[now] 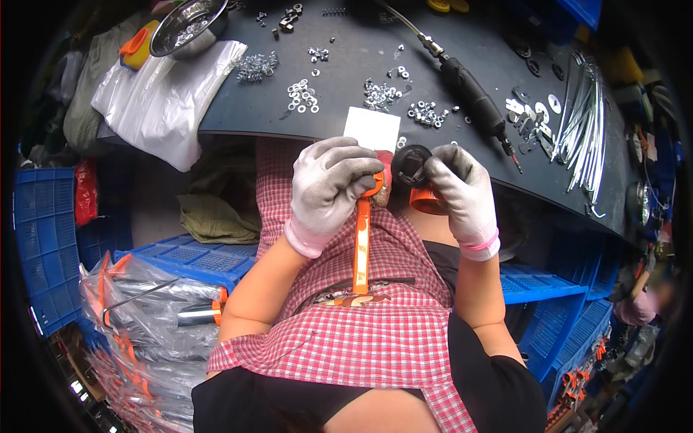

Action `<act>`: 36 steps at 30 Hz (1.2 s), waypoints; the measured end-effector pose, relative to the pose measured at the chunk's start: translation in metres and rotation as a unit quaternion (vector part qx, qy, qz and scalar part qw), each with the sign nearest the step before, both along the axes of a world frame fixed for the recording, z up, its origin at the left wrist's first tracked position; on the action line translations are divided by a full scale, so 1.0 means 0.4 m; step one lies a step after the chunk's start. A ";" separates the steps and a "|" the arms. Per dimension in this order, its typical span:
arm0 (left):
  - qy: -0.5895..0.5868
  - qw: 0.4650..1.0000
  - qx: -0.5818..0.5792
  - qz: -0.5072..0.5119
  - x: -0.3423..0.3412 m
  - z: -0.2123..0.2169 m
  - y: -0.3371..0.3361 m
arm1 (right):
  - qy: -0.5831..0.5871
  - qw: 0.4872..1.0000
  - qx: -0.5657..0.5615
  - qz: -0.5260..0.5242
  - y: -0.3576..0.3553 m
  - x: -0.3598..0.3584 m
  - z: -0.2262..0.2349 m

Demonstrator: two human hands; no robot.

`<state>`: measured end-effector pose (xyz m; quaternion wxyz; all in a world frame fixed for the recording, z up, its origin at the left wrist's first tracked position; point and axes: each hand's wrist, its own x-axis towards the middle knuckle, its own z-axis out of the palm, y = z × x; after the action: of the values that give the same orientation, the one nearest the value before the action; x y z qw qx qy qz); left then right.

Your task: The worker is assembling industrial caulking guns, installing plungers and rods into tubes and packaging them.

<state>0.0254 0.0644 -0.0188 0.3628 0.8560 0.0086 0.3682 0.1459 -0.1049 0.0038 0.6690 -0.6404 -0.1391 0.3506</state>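
My left hand [323, 189], in a grey-white work glove with a pink cuff, is closed around the ringed top of a long, flat orange part [362, 249]. Its narrow strip hangs down in front of the checked apron. A round black plastic part [411, 164] is pinched between the thumb and fingers of my right hand [464, 193], gloved the same way. Just under it shows an orange cylindrical piece [427, 202] beside the right fingers; whether it is joined to the black part I cannot tell. A white square card [372, 130] lies at the table edge, beyond both hands.
On the dark table [346, 65] lie loose washers and nuts [381, 94], springs [256, 66] and thin metal rods [583, 130]. A black power screwdriver [473, 94] rests at right. A metal bowl [189, 29] stands back left. Bagged parts [155, 346] sit in blue crates beside me.
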 end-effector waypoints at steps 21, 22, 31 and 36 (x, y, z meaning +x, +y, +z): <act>0.054 0.985 -0.140 0.079 -0.042 -0.051 -0.002 | -0.148 0.903 -0.120 0.385 0.149 0.114 0.068; 0.082 0.995 -0.032 0.055 -0.044 -0.059 0.017 | -0.146 0.903 -0.120 0.385 0.164 0.110 0.062; 0.158 0.987 -0.003 0.041 -0.031 -0.065 0.014 | -0.397 0.848 -0.165 0.311 0.134 0.111 0.067; 0.208 0.974 -0.048 0.074 -0.027 -0.046 -0.009 | -0.386 0.894 -0.104 0.205 0.052 0.083 0.082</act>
<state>0.0147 0.0610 -0.0373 0.3652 0.8925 0.1646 0.2072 0.1791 -0.0840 0.0366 0.4059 -0.7485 -0.4770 0.2178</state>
